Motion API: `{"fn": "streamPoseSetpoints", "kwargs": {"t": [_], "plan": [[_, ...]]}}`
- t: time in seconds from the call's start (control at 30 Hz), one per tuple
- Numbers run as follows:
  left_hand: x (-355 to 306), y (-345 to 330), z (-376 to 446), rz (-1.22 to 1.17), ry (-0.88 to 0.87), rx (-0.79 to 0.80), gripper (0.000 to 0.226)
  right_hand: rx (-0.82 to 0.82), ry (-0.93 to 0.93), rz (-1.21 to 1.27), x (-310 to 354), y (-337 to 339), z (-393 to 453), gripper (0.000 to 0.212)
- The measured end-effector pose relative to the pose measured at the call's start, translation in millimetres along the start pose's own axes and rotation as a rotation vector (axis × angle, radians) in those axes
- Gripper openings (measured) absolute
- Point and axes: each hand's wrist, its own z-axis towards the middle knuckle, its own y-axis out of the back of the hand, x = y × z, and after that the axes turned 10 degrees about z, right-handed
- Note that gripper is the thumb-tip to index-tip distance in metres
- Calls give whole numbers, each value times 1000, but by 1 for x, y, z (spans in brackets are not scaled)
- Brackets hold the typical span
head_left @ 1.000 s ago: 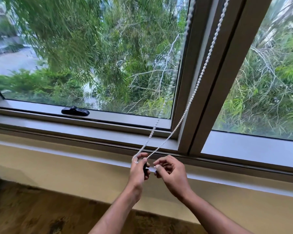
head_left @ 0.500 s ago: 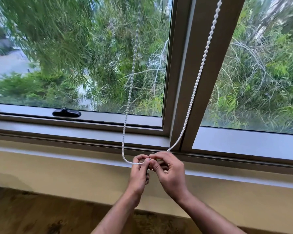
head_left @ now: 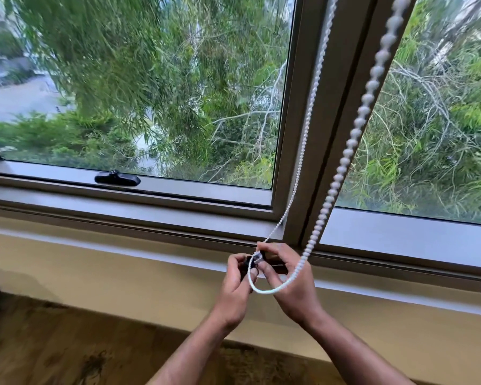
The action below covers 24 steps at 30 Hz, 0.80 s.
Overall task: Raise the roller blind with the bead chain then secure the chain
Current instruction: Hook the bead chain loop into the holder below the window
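Chain (head_left: 342,165) slack now loops below both hands; left hand (head_left: 235,287) pinches dark clip (head_left: 257,258), right hand (head_left: 289,279) pinches chain just above it, touching.

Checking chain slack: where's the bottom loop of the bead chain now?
In the head view, low and right of centre: the bead chain loop hangs between the left hand and right hand, below the window sill.

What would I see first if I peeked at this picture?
First, the white bead chain hanging down the window frame and looping at the bottom. Two hands meet there by the sill: the left hand and right hand pinch a small clip on the chain. Behind the glass are green trees.
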Motion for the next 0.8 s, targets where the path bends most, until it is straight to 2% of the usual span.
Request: {"fn": "streamPoseSetpoints", "kwargs": {"t": [0.3, 0.6, 0.8], "plan": [[8, 2, -2, 175, -138, -89, 21, 101, 124, -36, 11, 8, -1, 42], [4, 6, -2, 200, -163, -103, 21, 195, 220, -81, 13, 23, 10, 39], [-1, 6, -2, 208, -193, -109, 28, 268, 300, -188, 17, 32, 22, 46]]}}
